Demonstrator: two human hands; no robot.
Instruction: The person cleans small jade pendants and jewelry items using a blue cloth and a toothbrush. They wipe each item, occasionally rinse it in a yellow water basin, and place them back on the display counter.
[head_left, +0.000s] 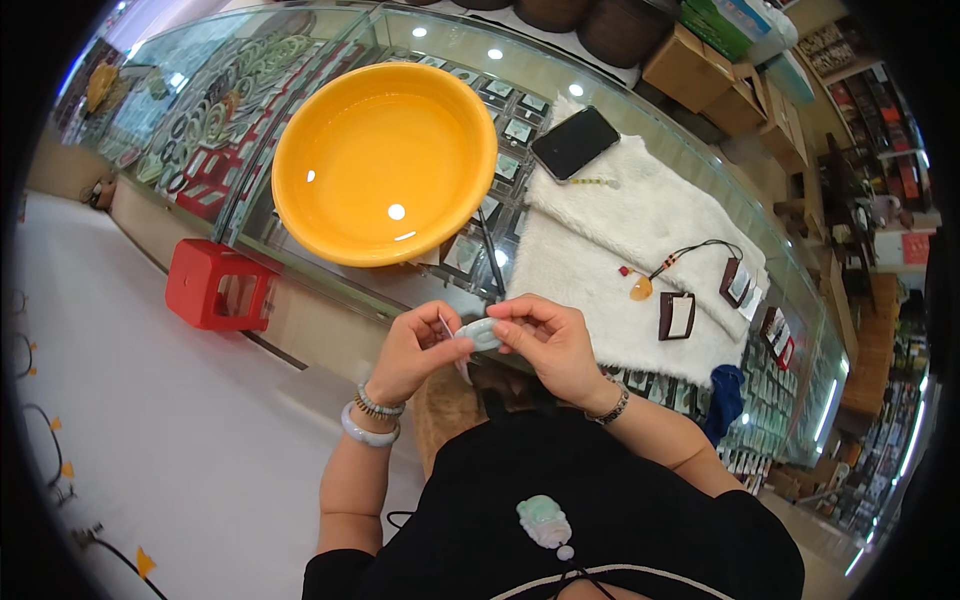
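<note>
A pale green carved pendant (480, 334), jade by its look, is held up between my two hands just above the front edge of the counter. My left hand (424, 341) pinches its left end between thumb and fingers. A thin whitish strip or tag (463, 369) hangs down by those fingers. The pendant's right end is gripped by the fingertips of my right hand (544, 337). Beyond my hands, a yellow plastic basin (386, 255) with clear water in it rests on the glass showcase (337, 281).
A white plush cloth (577, 247) lies to the right, bearing a phone (575, 142), a corded amber-coloured pendant (640, 289) and a small dark-framed case (676, 316). Dark tweezers (491, 251) lie beside the basin. A red plastic stool (196, 285) stands left; cardboard boxes (686, 67) are behind.
</note>
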